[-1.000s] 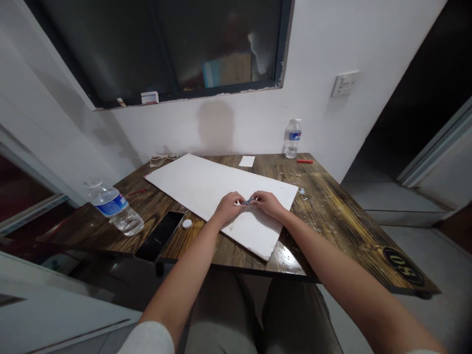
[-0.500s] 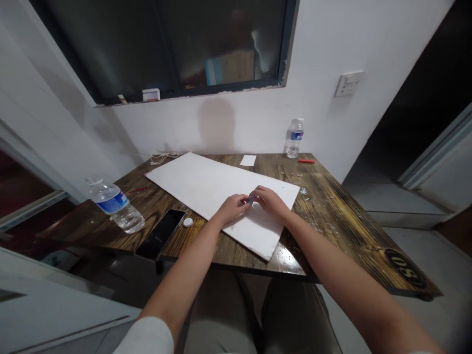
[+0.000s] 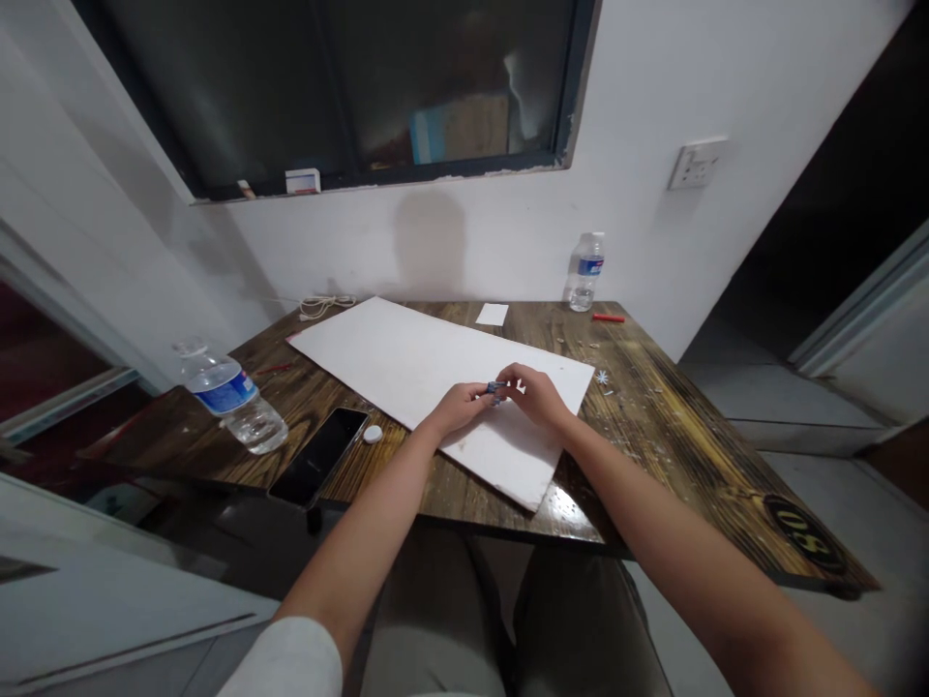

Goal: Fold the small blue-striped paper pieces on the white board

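Over the white board [image 3: 406,348], my left hand [image 3: 461,407] pinches a small blue-grey piece [image 3: 496,388] between thumb and fingers. The piece has thin prongs, too small to make out its kind. From the other side my right hand [image 3: 533,395] has its curled fingertips on the same piece, with a gap showing between its thumb and fingers. Part of the piece is hidden by the fingertips. A small light-blue star-shaped piece [image 3: 602,378] lies on the table just past the board's right corner.
On the dark wooden table [image 3: 668,455] are a phone [image 3: 319,455], a white bottle cap [image 3: 373,435], a tilted-looking water bottle [image 3: 239,402] and a second bottle [image 3: 586,273]. Farther back lie a white card [image 3: 492,315], a red stick [image 3: 608,318] and a white cable [image 3: 323,306].
My right hand's fingers have loosened and lifted slightly, so more of the small blue-grey piece shows. My left hand keeps its pinch. The whole view has shifted a little.
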`<act>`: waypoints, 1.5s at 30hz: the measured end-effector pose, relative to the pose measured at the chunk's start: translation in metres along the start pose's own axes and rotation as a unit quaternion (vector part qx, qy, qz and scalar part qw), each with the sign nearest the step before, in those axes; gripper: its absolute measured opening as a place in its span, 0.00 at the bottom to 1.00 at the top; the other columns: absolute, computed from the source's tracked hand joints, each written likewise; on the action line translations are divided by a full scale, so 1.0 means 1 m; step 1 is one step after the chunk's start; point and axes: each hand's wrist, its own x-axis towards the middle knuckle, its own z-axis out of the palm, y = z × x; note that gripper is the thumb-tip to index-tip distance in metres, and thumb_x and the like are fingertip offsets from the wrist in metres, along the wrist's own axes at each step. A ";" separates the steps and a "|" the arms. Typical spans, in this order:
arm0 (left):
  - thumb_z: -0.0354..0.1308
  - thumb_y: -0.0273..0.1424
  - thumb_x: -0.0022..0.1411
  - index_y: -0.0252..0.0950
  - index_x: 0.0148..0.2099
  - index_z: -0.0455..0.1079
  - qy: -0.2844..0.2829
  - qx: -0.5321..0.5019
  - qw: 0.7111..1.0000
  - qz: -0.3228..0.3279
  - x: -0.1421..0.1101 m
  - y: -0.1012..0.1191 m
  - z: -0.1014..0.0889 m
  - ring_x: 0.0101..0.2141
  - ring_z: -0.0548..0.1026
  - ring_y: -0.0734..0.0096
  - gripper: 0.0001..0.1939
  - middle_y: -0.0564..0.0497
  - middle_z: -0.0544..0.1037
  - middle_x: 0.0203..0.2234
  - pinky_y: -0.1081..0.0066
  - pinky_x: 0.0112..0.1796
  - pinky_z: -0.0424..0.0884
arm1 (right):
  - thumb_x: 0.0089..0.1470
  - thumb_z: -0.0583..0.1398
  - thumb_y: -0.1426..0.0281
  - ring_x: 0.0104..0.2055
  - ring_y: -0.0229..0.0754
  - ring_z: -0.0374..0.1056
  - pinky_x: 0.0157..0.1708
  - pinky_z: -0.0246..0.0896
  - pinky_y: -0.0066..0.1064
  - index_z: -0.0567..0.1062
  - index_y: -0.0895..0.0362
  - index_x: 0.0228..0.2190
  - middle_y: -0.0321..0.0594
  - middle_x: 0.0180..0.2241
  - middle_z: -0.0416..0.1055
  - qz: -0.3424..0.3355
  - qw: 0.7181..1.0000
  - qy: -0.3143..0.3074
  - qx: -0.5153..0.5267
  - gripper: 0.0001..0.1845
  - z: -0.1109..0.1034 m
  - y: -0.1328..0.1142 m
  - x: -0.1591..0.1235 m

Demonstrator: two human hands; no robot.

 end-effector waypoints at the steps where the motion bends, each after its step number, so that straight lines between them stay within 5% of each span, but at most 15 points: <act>1: 0.57 0.41 0.61 0.35 0.46 0.77 0.003 -0.008 1.000 -0.010 0.000 -0.001 0.001 0.42 0.76 0.65 0.18 0.45 0.80 0.39 0.65 0.45 0.68 | 0.52 0.59 0.74 0.31 0.39 0.64 0.34 0.58 0.31 0.72 0.55 0.31 0.36 0.30 0.72 0.002 1.000 0.002 0.001 0.03 0.000 -0.001 0.000; 13: 0.65 0.44 0.52 0.31 0.40 0.77 0.086 -0.112 0.987 -0.079 0.004 0.000 0.008 0.30 0.76 0.70 0.21 0.45 0.80 0.30 0.71 0.32 0.67 | 0.55 0.60 0.65 0.32 0.40 0.62 0.33 0.58 0.32 0.74 0.54 0.38 0.39 0.34 0.68 0.017 0.999 0.032 0.029 0.09 0.008 -0.002 0.000; 24: 0.68 0.43 0.48 0.31 0.35 0.76 0.167 -0.102 0.973 -0.121 0.002 0.015 0.007 0.24 0.72 0.74 0.19 0.47 0.79 0.27 0.74 0.26 0.65 | 0.52 0.61 0.64 0.31 0.40 0.62 0.33 0.58 0.32 0.71 0.55 0.30 0.38 0.31 0.70 0.059 0.997 0.034 0.032 0.07 0.011 -0.002 0.001; 34: 0.69 0.46 0.45 0.30 0.32 0.74 0.162 -0.088 0.974 -0.131 0.002 0.013 0.008 0.21 0.68 0.78 0.22 0.49 0.77 0.24 0.76 0.21 0.62 | 0.45 0.63 0.58 0.29 0.38 0.62 0.31 0.57 0.30 0.72 0.55 0.24 0.36 0.26 0.70 0.136 0.983 0.039 0.119 0.13 0.011 -0.003 0.002; 45: 0.67 0.38 0.52 0.29 0.38 0.74 0.161 -0.151 0.960 -0.169 0.004 0.014 0.009 0.17 0.70 0.78 0.17 0.48 0.78 0.22 0.75 0.20 0.65 | 0.42 0.65 0.55 0.26 0.38 0.63 0.30 0.57 0.31 0.71 0.55 0.24 0.35 0.23 0.70 0.168 0.964 0.072 0.194 0.17 0.010 0.006 0.003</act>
